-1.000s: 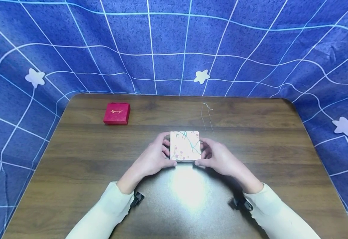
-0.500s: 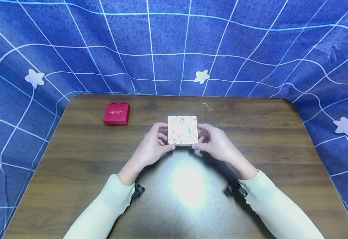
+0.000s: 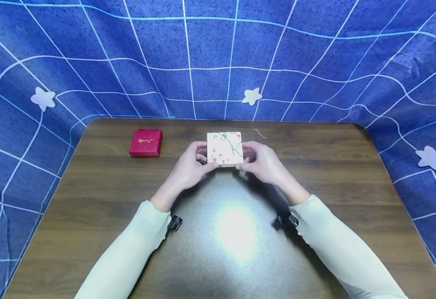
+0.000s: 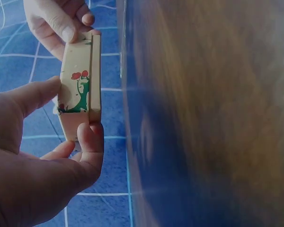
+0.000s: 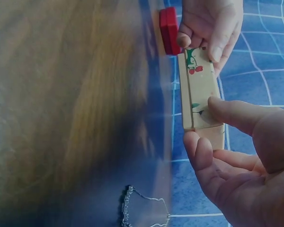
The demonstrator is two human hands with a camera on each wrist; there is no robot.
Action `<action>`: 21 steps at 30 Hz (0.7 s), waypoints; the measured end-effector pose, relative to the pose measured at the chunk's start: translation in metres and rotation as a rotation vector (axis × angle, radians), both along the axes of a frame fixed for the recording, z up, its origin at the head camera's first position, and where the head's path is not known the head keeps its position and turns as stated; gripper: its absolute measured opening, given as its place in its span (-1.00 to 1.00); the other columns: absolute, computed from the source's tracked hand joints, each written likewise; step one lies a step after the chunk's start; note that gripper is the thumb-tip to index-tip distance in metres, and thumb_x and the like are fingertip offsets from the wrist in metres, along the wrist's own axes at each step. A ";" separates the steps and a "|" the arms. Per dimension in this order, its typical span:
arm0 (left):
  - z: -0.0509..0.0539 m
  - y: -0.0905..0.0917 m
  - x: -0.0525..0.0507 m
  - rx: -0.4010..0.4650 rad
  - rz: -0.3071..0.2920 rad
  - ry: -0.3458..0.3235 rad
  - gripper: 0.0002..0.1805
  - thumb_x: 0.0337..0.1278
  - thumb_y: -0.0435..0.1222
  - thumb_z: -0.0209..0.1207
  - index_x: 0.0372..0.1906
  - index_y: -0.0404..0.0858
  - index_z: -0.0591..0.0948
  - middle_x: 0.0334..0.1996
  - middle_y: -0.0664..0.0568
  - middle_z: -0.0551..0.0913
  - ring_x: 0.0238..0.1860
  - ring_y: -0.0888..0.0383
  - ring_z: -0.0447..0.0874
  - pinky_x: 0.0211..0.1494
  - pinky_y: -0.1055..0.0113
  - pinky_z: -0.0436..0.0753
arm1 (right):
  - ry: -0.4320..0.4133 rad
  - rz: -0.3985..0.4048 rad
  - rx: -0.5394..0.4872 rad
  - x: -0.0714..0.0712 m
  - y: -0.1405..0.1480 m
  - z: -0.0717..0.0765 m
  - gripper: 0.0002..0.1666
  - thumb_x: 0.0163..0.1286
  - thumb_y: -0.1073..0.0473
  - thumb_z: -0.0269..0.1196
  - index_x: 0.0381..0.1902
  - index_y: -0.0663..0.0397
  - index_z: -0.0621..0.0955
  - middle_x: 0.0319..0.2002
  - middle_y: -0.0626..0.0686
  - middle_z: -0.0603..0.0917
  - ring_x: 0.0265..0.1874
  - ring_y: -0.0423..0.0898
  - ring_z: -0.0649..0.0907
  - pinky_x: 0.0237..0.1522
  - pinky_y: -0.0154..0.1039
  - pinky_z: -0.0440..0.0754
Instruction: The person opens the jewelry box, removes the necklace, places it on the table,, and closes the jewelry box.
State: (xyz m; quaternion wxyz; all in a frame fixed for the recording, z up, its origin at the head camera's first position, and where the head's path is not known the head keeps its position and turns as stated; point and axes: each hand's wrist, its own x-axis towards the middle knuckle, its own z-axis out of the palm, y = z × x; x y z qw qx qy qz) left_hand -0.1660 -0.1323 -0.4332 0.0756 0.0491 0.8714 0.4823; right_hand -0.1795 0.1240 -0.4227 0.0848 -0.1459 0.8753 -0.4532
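A small square cream box point(image 3: 224, 148) with a print of flowers and green stems is held between both hands above the wooden table. My left hand point(image 3: 188, 168) grips its left side, thumb at the near edge and fingers round the side. On the opposite side, my right hand point(image 3: 264, 163) holds it the same way. Seen from the left wrist, the box point(image 4: 78, 78) stays apart from the tabletop and its lid line shows. A thin silver chain necklace point(image 5: 128, 208) lies on the table near the right hand, partly hidden in the head view.
A red box point(image 3: 145, 143) with gold lettering sits at the table's back left. The wooden table point(image 3: 90, 216) ends at a blue curtain point(image 3: 210, 50) with white lines and stars. A bright glare spot lies on the tabletop in front of the hands.
Both hands have carried the cream box away from the body, toward the table's back edge and slightly left. Much of the necklace is now covered. The red box has stayed put.
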 end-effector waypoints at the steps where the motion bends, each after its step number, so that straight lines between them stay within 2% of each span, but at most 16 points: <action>1: -0.001 0.000 -0.003 0.004 0.003 -0.004 -0.23 0.30 -0.15 0.44 0.49 -0.26 0.37 0.27 -0.10 0.61 0.03 0.02 0.68 0.06 0.08 0.65 | -0.003 0.002 0.002 -0.003 -0.001 -0.001 -0.20 0.26 0.24 0.56 0.41 0.29 0.52 0.13 0.21 0.74 -0.13 0.00 0.77 0.02 -0.06 0.72; 6: -0.004 0.000 -0.018 0.026 0.024 -0.006 -0.35 0.45 -0.19 0.32 0.50 -0.25 0.39 0.33 -0.11 0.58 0.12 0.02 0.66 0.12 0.06 0.62 | -0.025 0.018 0.009 -0.017 -0.003 -0.002 -0.19 0.31 0.25 0.52 0.46 0.29 0.49 0.18 0.23 0.72 -0.06 0.03 0.77 0.10 -0.04 0.70; 12: -0.006 0.000 -0.032 0.055 0.037 -0.012 -0.37 0.46 -0.27 0.27 0.52 -0.28 0.39 0.35 -0.14 0.57 0.14 0.00 0.65 0.19 0.06 0.60 | -0.058 0.032 0.006 -0.032 -0.007 -0.004 -0.17 0.35 0.30 0.46 0.52 0.33 0.41 0.28 0.30 0.65 0.01 0.09 0.76 0.16 -0.03 0.68; 21: -0.011 0.001 -0.049 0.058 0.042 -0.025 -0.36 0.47 -0.34 0.20 0.56 -0.34 0.35 0.40 -0.20 0.53 0.19 -0.02 0.62 0.33 0.06 0.55 | -0.079 0.036 -0.031 -0.048 -0.011 -0.010 -0.22 0.38 0.35 0.41 0.51 0.34 0.42 0.29 0.32 0.64 0.03 0.11 0.75 0.18 -0.05 0.68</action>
